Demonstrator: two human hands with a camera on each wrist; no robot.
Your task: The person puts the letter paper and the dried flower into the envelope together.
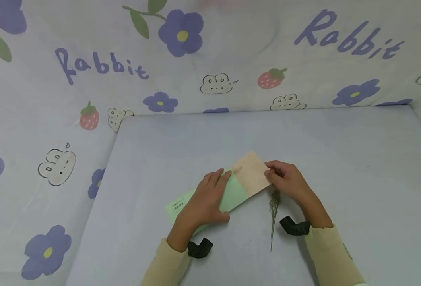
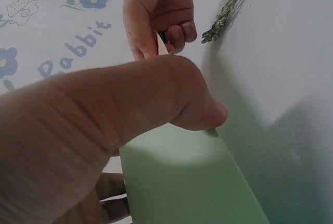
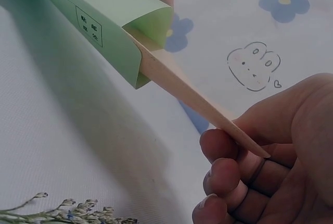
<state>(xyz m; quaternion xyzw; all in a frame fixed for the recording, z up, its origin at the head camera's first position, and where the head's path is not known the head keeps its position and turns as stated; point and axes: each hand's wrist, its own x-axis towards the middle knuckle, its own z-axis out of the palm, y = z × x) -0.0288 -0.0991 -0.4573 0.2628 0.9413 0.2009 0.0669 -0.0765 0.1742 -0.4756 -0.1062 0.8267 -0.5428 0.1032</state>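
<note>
My left hand (image 1: 204, 202) lies across a long light green envelope (image 1: 233, 196), its thumb at the near edge and its fingers at the far edge, gripping it. A small printed box with characters (image 3: 89, 27) marks the envelope's side. Out of its open end sticks a pale peach sheet of paper (image 1: 252, 172). At the sheet's outer end my right hand (image 1: 288, 178) pinches it between thumb and fingers. In the right wrist view the envelope's mouth bulges open around the folded-looking sheet. The part inside the envelope is hidden.
A dried flower sprig (image 1: 274, 204) lies on the white table (image 1: 367, 167), just below the right hand. Behind and to the left hangs a white cloth (image 1: 246, 47) printed with purple flowers, strawberries and rabbits. Each wrist wears a black camera mount (image 1: 200, 248).
</note>
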